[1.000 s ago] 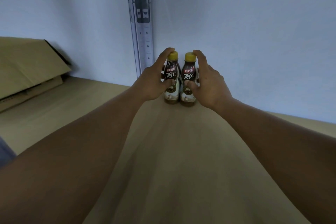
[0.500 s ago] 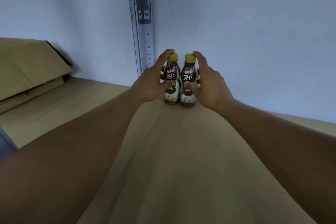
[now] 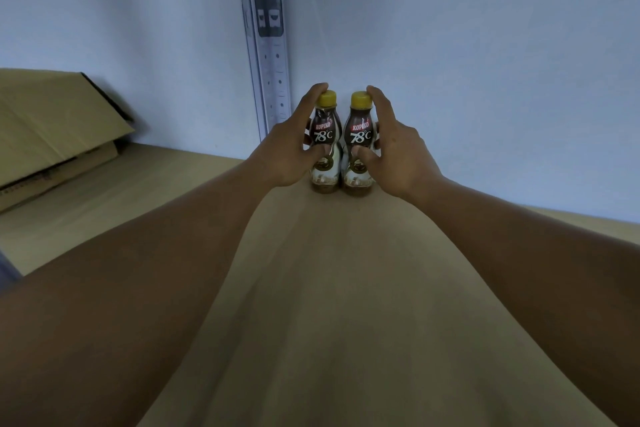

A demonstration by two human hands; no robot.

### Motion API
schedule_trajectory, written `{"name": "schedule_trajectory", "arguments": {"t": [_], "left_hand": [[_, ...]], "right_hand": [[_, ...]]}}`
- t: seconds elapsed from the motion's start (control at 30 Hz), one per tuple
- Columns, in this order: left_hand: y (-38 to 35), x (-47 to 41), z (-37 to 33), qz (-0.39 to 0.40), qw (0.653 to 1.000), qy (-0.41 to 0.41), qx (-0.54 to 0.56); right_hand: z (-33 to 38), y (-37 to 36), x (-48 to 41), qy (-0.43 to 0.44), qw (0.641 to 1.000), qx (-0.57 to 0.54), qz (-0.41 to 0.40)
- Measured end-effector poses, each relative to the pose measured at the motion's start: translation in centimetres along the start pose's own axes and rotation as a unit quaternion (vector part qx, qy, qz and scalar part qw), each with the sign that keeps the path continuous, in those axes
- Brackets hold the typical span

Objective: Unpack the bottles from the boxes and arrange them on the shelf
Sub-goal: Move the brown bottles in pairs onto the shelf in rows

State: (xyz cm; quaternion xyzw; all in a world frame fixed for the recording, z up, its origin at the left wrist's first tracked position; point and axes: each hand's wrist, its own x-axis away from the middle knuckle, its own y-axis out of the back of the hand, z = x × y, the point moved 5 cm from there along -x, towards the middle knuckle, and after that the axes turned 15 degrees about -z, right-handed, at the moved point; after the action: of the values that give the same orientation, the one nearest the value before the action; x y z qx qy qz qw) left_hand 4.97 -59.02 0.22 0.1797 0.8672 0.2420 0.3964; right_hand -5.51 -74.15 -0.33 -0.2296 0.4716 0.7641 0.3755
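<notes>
**Both hands gripping two Kopiko bottles at the back of the shelf**

From my head view, the pale blue-grey wall (image 3: 485, 62) fills the top half of the scene. Below it the tan shelf board (image 3: 329, 288) runs from me to the wall. My two bare forearms reach across it from the lower corners and converge toward the middle.

At far left an open cardboard box (image 3: 52, 125) sits on the shelf against the wall, one flap sloping up. It is well apart from my hands. A slotted metal shelf upright (image 3: 268, 45) stands against the wall, just left of the bottles.

My left hand (image 3: 287, 149) is wrapped around the left Kopiko bottle (image 3: 323, 135), with the thumb across its front and a finger reaching up to the cap. My right hand (image 3: 398, 156) grips the right Kopiko bottle (image 3: 360, 137) the same way, mirrored.

Both bottles stand upright on the shelf board. They are side by side, touching or nearly so, and close to the wall. Their labels, reading "78°C", face me.

Slivers of dark colour show past my fingers on each outer side, and I cannot tell what they are.

Each bottle has a yellow cap: the left cap (image 3: 327, 98) and the right cap (image 3: 361, 100).
</notes>
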Motion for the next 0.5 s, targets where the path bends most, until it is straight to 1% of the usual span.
{"name": "schedule_trajectory", "arguments": {"t": [0.33, 0.5], "left_hand": [[-0.09, -0.06, 0.38, 0.007, 1.000, 0.000, 0.005], [-0.23, -0.18, 0.84, 0.008, 1.000, 0.016, 0.007]], "right_hand": [[-0.29, -0.18, 0.05, -0.006, 1.000, 0.001, -0.012], [-0.38, -0.11, 0.11, -0.021, 1.000, -0.013, -0.012]]}}
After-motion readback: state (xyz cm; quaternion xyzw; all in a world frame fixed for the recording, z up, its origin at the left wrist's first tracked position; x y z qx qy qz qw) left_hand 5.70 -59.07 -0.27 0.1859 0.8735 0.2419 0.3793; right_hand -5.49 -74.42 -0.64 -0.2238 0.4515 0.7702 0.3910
